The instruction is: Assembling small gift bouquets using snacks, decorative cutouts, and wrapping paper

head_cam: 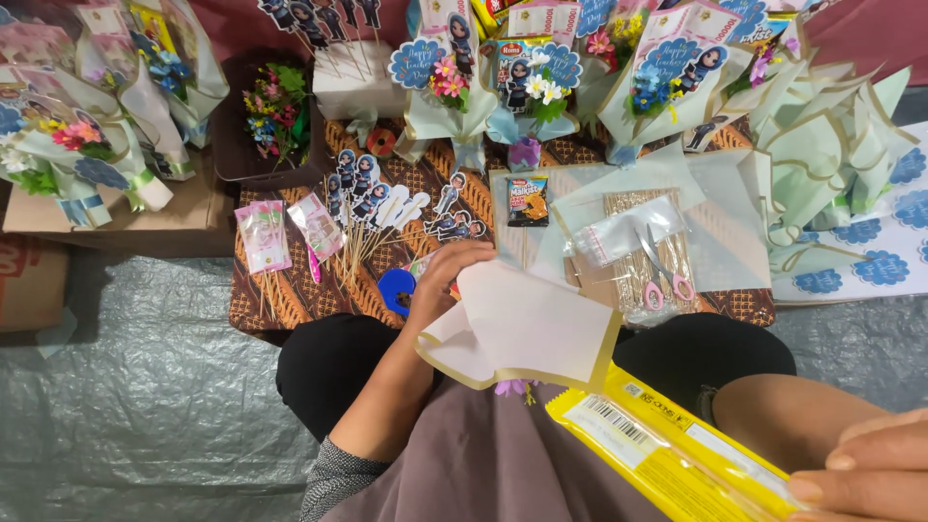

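Note:
My left hand (437, 278) reaches forward over my lap and grips a folded sheet of pale wrapping paper with a gold edge (527, 329), which hides my fingertips. At the bottom right, my right hand (865, 472) holds a long yellow snack packet (667, 449) by its near end; the packet slants up and left toward the paper. A small purple flower (512, 389) peeks out below the paper's edge.
A low table with a brown batik cloth (290, 295) holds paper figure toppers on sticks (372, 198), pink-handled scissors (662, 280), a bundle of skewers (638, 242), a small snack pack (528, 200) and a blue tape dispenser (396, 290). Finished paper bouquets (541, 92) line the back. Folded wrappers (831, 164) lie right.

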